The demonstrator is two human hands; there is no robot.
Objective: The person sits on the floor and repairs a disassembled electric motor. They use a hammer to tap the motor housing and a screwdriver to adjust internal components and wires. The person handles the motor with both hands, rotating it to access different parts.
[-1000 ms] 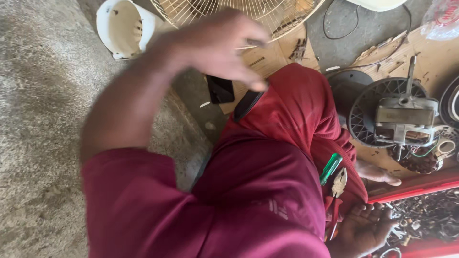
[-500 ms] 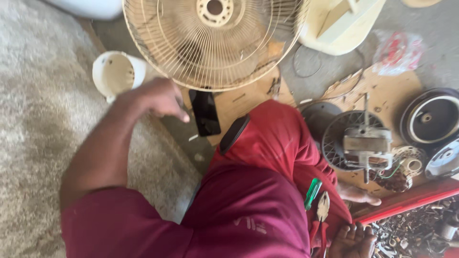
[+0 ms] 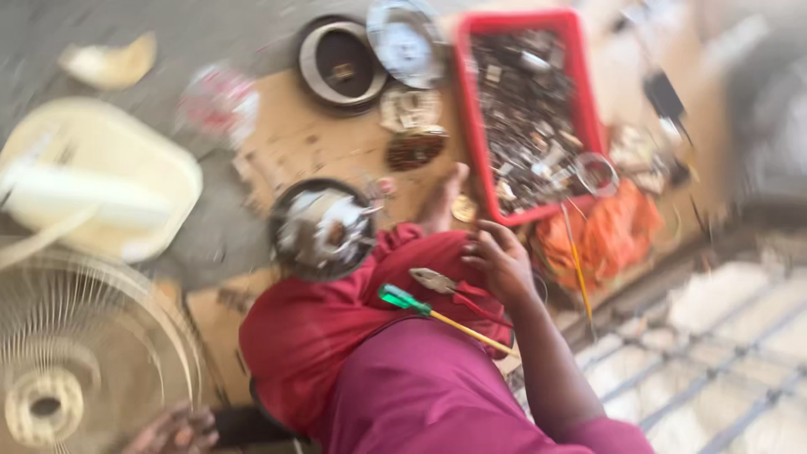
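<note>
- Cardboard sheets [image 3: 328, 143] covered the floor, strewn with fan parts — the view was blurred.
- Right hand [image 3: 502, 262] rested on the red-clad knee, fingers loosely curled and holding nothing, just beside the pliers [image 3: 437, 282] and the green-handled screwdriver [image 3: 420, 306] lying on the lap.
- Left hand [image 3: 175, 430] sat low near the fan guard [image 3: 84, 353]; I could not tell its grip.
- Red tray [image 3: 473, 126] of scrap metal lay beyond the knee.
- Fan motor [image 3: 322, 229] sat left of the knee.
</note>
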